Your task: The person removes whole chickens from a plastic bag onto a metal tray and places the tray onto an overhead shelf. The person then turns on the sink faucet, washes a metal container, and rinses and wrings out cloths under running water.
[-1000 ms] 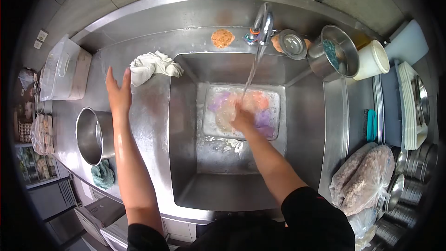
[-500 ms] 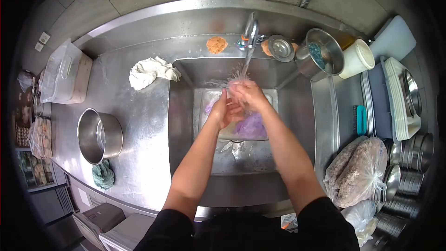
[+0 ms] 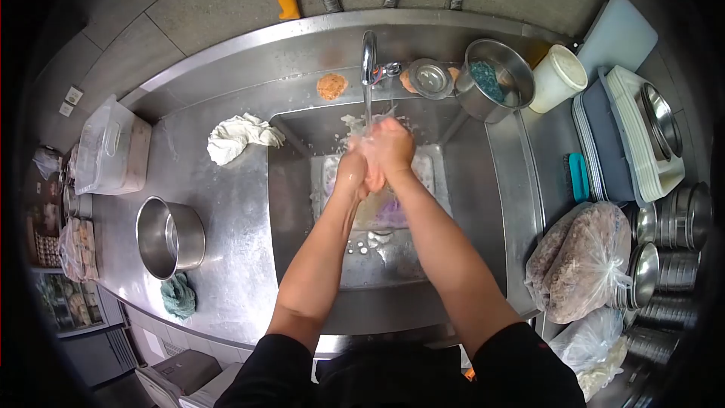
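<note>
Both hands meet under the stream from the chrome faucet point(image 3: 368, 60), above a steel sink point(image 3: 476, 211). My left hand point(image 3: 353, 171) presses against my right hand point(image 3: 393, 148). Splashing water and motion smear the fingers, so I cannot make out whether anything lies between them. Below the hands sits a pale, perforated tray or basin point(image 3: 436, 181) at the sink bottom. Inside it a purple, translucent item point(image 3: 390, 214) shows partly past my right wrist; its kind is unclear.
Left on the counter are a white cloth point(image 3: 240, 138), a steel pot point(image 3: 170, 238), a green scouring pad point(image 3: 178, 296) and a plastic tub point(image 3: 112, 147). To the right stand another pot point(image 3: 495, 79), a teal brush point(image 3: 578, 177), stacked trays point(image 3: 642, 136) and filled plastic bags point(image 3: 581, 264).
My hands have come from apart to together, rubbing under the water, and splashing spreads around them. The head view has shifted, so the faucet sits farther left and lower.
</note>
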